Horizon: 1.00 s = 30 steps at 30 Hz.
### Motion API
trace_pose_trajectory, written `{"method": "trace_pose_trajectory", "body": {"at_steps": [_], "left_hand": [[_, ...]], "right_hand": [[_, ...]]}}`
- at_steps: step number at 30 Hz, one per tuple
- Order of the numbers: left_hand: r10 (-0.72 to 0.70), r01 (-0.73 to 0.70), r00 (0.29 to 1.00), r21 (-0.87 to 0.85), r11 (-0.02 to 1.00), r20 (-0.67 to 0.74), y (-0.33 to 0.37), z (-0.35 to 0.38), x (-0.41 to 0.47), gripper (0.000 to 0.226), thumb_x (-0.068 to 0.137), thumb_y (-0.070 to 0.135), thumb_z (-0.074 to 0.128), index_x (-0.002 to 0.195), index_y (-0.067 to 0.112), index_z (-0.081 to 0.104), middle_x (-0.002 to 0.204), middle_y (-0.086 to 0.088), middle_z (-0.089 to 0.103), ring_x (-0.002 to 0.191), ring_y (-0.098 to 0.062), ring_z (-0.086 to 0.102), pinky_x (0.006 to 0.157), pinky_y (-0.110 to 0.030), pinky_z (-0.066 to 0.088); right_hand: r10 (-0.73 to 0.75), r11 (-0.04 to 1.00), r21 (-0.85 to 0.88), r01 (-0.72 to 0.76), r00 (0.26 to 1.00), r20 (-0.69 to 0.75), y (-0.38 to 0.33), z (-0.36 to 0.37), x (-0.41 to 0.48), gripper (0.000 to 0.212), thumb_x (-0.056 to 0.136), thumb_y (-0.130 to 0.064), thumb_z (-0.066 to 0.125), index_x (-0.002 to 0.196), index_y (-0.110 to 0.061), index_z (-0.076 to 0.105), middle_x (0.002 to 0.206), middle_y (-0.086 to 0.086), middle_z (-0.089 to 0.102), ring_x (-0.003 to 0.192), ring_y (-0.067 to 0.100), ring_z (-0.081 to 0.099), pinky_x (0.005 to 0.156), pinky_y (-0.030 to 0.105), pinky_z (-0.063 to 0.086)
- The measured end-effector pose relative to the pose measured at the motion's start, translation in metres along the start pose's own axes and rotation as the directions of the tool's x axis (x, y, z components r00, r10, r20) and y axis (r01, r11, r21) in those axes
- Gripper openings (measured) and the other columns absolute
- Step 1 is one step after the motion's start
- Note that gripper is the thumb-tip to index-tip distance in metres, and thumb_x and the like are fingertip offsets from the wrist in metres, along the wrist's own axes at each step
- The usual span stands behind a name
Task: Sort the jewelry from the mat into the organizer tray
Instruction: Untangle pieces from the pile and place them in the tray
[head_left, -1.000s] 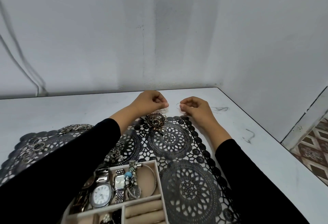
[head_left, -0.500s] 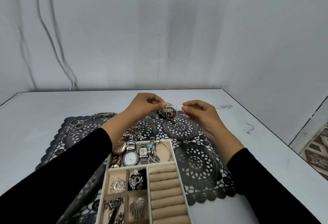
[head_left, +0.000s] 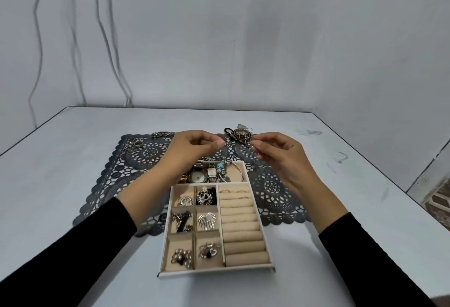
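My right hand pinches a thin wire hoop earring between thumb and forefinger, above the far part of the dark lace mat. My left hand is raised beside it with thumb and fingertips pinched together on what looks like a second fine hoop, too thin to see well. Both hands hover just beyond the beige organizer tray. The tray holds watches in its far compartment, brooches in the small cells, and a few rings on the ring rolls.
A tangled pile of jewelry lies at the mat's far edge. Several loose rings and a chain bracelet sit at the mat's far left corner. The white table meets walls behind and to the right.
The view has tilted down, bringing the whole tray into sight. Both hands have lifted off the jewelry pile and drawn back toward the tray, still pinching the thin hoops.
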State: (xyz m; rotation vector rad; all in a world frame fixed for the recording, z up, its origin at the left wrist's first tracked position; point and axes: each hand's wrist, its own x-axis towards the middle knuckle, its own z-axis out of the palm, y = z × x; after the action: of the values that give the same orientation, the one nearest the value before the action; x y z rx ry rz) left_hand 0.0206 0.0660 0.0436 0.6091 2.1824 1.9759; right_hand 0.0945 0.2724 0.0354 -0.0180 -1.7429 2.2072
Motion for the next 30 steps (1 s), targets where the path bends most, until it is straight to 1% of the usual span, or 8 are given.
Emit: {"method": "trace_pose_trajectory", "body": {"at_steps": [4, 8, 12, 18, 20, 25, 29, 30], "left_hand": [[0.009, -0.01, 0.999, -0.017, 1.0, -0.035, 0.0, -0.003, -0.022, 0.013, 0.077, 0.018, 0.079, 0.089, 0.015, 0.076, 0.077, 0.006, 0.073, 0.074, -0.002, 0.067, 0.072, -0.013, 0.053], [0.023, -0.025, 0.998, -0.028, 0.999, -0.056, 0.0, -0.004, -0.037, 0.014, 0.078, 0.015, 0.079, 0.091, 0.012, 0.076, 0.082, -0.003, 0.071, 0.075, -0.005, 0.065, 0.072, -0.014, 0.054], [0.039, -0.039, 0.998, -0.01, 0.999, -0.048, -0.001, -0.004, -0.048, 0.015, 0.076, 0.013, 0.078, 0.091, 0.01, 0.075, 0.084, -0.004, 0.073, 0.074, -0.006, 0.066, 0.071, -0.013, 0.053], [0.057, -0.057, 0.998, 0.012, 0.998, -0.04, -0.004, -0.007, -0.054, 0.018, 0.07, 0.021, 0.079, 0.086, 0.015, 0.075, 0.085, -0.005, 0.074, 0.076, -0.009, 0.064, 0.075, -0.017, 0.055], [0.056, -0.055, 0.998, 0.018, 0.998, -0.041, -0.005, -0.008, -0.055, 0.018, 0.07, 0.022, 0.079, 0.086, 0.016, 0.075, 0.083, -0.001, 0.074, 0.076, -0.009, 0.065, 0.073, -0.017, 0.055], [0.059, -0.058, 0.997, 0.014, 0.998, -0.054, -0.005, -0.006, -0.056, 0.011, 0.074, 0.017, 0.079, 0.084, 0.017, 0.075, 0.078, 0.002, 0.072, 0.073, -0.005, 0.064, 0.07, -0.014, 0.053], [0.064, -0.062, 0.997, 0.036, 0.997, -0.052, -0.004, -0.004, -0.057, 0.009, 0.076, 0.015, 0.079, 0.083, 0.017, 0.075, 0.079, 0.0, 0.071, 0.07, -0.003, 0.063, 0.068, -0.013, 0.053], [0.064, -0.062, 0.997, 0.038, 0.997, -0.05, -0.004, -0.004, -0.057, 0.009, 0.076, 0.015, 0.079, 0.084, 0.016, 0.075, 0.078, 0.0, 0.07, 0.07, -0.002, 0.063, 0.067, -0.013, 0.052]], "right_hand": [[-0.025, 0.999, -0.03, 0.025, 1.0, 0.01, -0.001, 0.003, -0.019, 0.017, 0.077, 0.0, 0.07, 0.094, -0.002, 0.069, 0.086, 0.008, 0.071, 0.079, 0.015, 0.067, 0.069, 0.022, 0.056], [-0.032, 0.995, -0.094, 0.033, 0.999, 0.022, 0.001, 0.003, -0.033, 0.023, 0.072, -0.01, 0.075, 0.094, -0.005, 0.072, 0.086, 0.008, 0.071, 0.084, 0.019, 0.065, 0.069, 0.022, 0.054], [-0.047, 0.974, -0.218, 0.055, 0.998, 0.041, 0.005, 0.002, -0.043, 0.015, 0.077, -0.006, 0.074, 0.092, -0.009, 0.073, 0.084, 0.005, 0.071, 0.079, 0.014, 0.063, 0.069, 0.022, 0.053], [-0.037, 0.942, -0.329, 0.069, 0.994, 0.103, 0.006, -0.003, -0.055, 0.013, 0.077, -0.003, 0.074, 0.09, -0.007, 0.073, 0.079, 0.001, 0.072, 0.073, 0.007, 0.064, 0.068, 0.016, 0.049], [-0.021, 0.924, -0.376, 0.07, 0.991, 0.133, 0.007, -0.004, -0.057, 0.012, 0.078, -0.003, 0.074, 0.089, -0.006, 0.073, 0.079, 0.004, 0.072, 0.073, 0.01, 0.063, 0.069, 0.019, 0.051], [0.037, 0.882, -0.466, 0.069, 0.976, 0.213, 0.011, -0.007, -0.061, 0.009, 0.079, 0.001, 0.072, 0.088, -0.002, 0.073, 0.085, 0.028, 0.066, 0.074, 0.021, 0.061, 0.068, 0.025, 0.053], [0.059, 0.812, -0.568, 0.131, 0.951, 0.304, 0.01, -0.009, -0.064, 0.007, 0.081, -0.003, 0.072, 0.087, -0.007, 0.073, 0.08, 0.014, 0.069, 0.069, 0.013, 0.06, 0.065, 0.024, 0.051], [0.062, 0.789, -0.596, 0.147, 0.947, 0.316, 0.009, -0.009, -0.065, 0.007, 0.081, -0.005, 0.073, 0.086, -0.01, 0.074, 0.079, 0.012, 0.069, 0.069, 0.013, 0.06, 0.064, 0.027, 0.051]]}}
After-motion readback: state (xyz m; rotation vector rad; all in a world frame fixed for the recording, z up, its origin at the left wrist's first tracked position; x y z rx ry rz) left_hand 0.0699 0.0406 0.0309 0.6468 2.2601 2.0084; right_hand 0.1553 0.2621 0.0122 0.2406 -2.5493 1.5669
